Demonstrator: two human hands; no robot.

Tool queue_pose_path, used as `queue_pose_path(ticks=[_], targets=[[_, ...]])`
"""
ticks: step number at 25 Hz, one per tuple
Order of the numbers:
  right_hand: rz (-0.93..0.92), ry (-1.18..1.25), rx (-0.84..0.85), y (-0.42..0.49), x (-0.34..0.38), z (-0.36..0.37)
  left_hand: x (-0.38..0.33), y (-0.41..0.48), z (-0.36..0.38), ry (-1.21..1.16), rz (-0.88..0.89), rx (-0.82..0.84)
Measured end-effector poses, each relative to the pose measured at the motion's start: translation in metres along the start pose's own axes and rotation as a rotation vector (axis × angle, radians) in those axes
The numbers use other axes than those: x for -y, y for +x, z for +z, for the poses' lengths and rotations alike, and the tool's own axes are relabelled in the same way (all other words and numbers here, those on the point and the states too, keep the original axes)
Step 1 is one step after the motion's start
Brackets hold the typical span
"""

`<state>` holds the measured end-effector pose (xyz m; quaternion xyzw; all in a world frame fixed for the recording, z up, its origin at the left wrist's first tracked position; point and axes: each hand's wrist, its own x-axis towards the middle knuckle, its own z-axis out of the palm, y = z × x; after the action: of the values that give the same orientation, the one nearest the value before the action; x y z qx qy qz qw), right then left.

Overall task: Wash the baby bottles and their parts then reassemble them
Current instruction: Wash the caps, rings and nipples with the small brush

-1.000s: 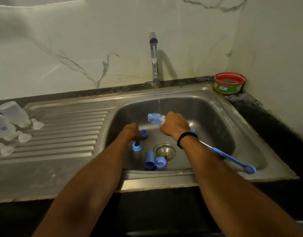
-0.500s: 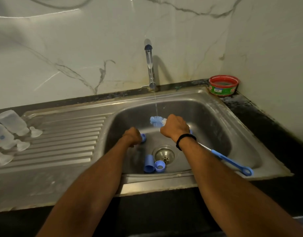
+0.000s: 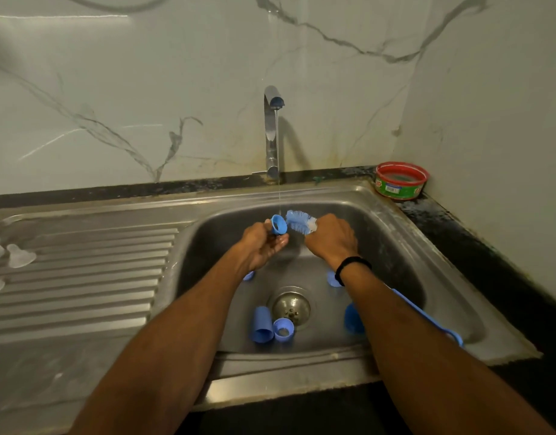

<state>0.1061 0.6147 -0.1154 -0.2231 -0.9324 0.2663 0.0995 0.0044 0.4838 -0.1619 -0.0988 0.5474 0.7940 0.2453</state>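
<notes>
Under the tap (image 3: 272,133), at 12 o'clock from the drain (image 3: 290,306), the left hand (image 3: 264,246) grasps a blue collar (image 3: 278,224) in the thin stream. The right hand (image 3: 331,238) is clenched round the brush (image 3: 300,221) just behind the bristles. The bristle head sits just beside the collar, at its 3 o'clock. The handle runs off toward 4 o'clock, under the right forearm.

Progress, as judged: washing of small parts is under way.
- Left to wash: a cap (image 3: 261,324) and a second collar touching it, both at 6 o'clock from the drain. Further blue parts lie at 10, 2 and 4 o'clock, partly hidden by the arms.
- Probably done: clear teats (image 3: 19,255) on the drainboard (image 3: 82,277), at 9 o'clock from the basin.
- Not yet begun: reassembly. No whole bottle can be made out; the left frame edge cuts off what lies there.

Surface and room: a steel sink (image 3: 427,246) is set in a black counter (image 3: 490,262). The wall (image 3: 113,73) is white with grey veins and stained near the tap base. A red tub (image 3: 401,180) stands in the corner, at 1 o'clock. Lighting is dim.
</notes>
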Motion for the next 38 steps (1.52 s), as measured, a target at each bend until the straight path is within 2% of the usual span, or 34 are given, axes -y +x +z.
queue_pose_path(ticks=[4, 7, 11, 14, 16, 17, 20, 21, 25, 29, 34, 38], targets=[[-0.075, -0.047, -0.023, 0.001, 0.006, -0.005, -0.005, 0.006, -0.016, -0.060, 0.008, -0.058], [-0.226, -0.138, 0.012, -0.006, 0.017, -0.002, -0.009, 0.004, -0.017, -0.073, 0.024, 0.000], [-0.184, -0.193, 0.013, -0.006, 0.019, 0.007, -0.005, 0.000, -0.008, -0.088, 0.088, 0.046], [-0.101, 0.108, 0.142, -0.001, 0.019, 0.005, -0.008, -0.002, -0.002, -0.091, 0.157, 0.071], [-0.051, 0.209, 0.206, -0.004, 0.016, 0.001, -0.008, -0.002, -0.001, -0.072, 0.149, 0.059], [-0.038, 0.202, 0.195, -0.002, 0.014, 0.001, -0.006, -0.003, 0.002, -0.051, 0.135, 0.058], [-0.087, -0.152, -0.024, 0.000, 0.011, -0.003, -0.005, -0.008, 0.010, -0.028, 0.076, 0.098], [-0.090, -0.155, -0.050, 0.001, 0.011, -0.003, -0.006, -0.010, 0.013, -0.033, 0.060, 0.114], [-0.075, 0.148, 0.038, 0.002, 0.014, 0.001, -0.011, -0.015, 0.018, -0.099, 0.097, 0.124], [-0.008, 0.381, 0.046, 0.004, 0.018, -0.009, -0.021, -0.018, 0.017, -0.149, 0.124, 0.183], [-0.066, 0.123, 0.005, 0.004, 0.016, 0.000, -0.012, -0.018, 0.028, -0.042, 0.101, 0.087], [-0.099, 0.135, -0.021, 0.005, 0.019, 0.001, -0.012, -0.009, 0.025, 0.026, 0.175, 0.004]])
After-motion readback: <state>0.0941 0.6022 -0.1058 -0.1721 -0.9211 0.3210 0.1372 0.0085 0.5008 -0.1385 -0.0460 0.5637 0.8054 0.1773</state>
